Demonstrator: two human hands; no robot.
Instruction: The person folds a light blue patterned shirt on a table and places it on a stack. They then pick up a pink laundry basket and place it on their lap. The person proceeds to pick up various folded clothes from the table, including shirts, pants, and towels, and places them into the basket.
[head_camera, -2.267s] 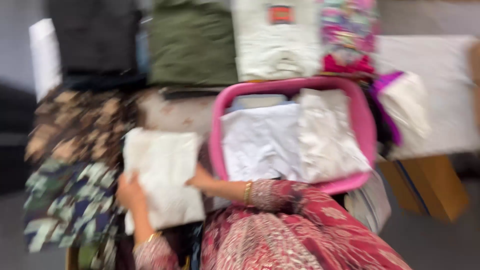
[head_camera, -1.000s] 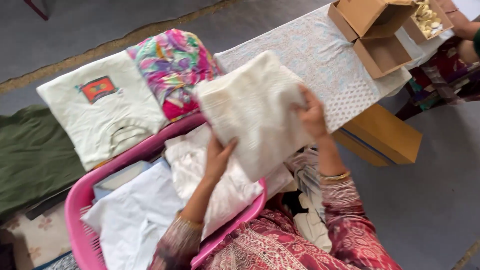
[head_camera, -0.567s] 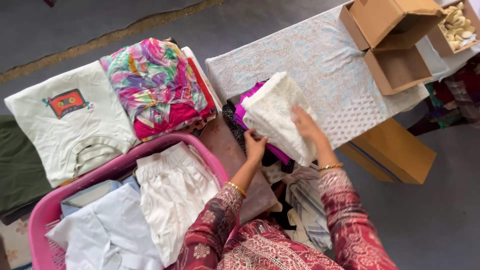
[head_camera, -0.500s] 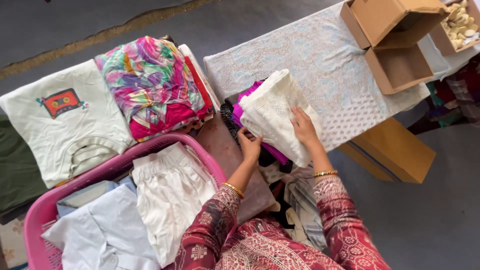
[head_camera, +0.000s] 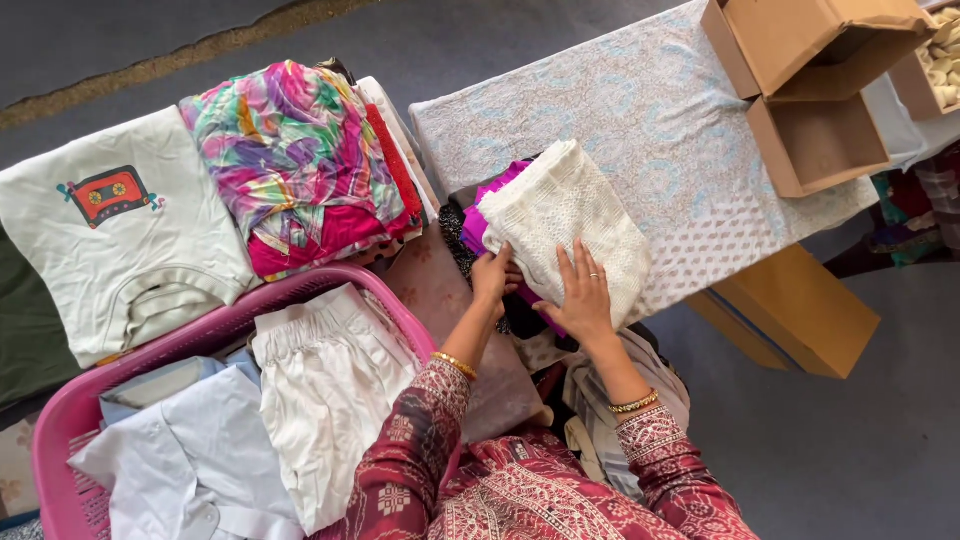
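We have both hands on a folded cream knit cloth (head_camera: 566, 228) at the centre of the frame, where it lies on top of a small stack with purple cloth (head_camera: 492, 200) showing under its left edge. Our right hand (head_camera: 582, 298) rests flat and spread on the cloth's lower end, fingers pointing up the frame. Our left hand (head_camera: 493, 278) curls around the lower left edge, thumb side against the fabric. The cloth's long axis runs from upper left to lower right, so it lies straight ahead of both hands, and the right hand covers more of it.

To the right, a pale blue patterned sheet (head_camera: 640, 120) covers the table. Two open brown cardboard boxes (head_camera: 815, 90) sit at the upper right. Left of centre lies a bright multicoloured folded garment (head_camera: 285, 150), and further left a pale T-shirt (head_camera: 120, 240) with a red and yellow rectangular print. A pink laundry basket (head_camera: 60, 430) at the lower left holds white clothes (head_camera: 320, 380).
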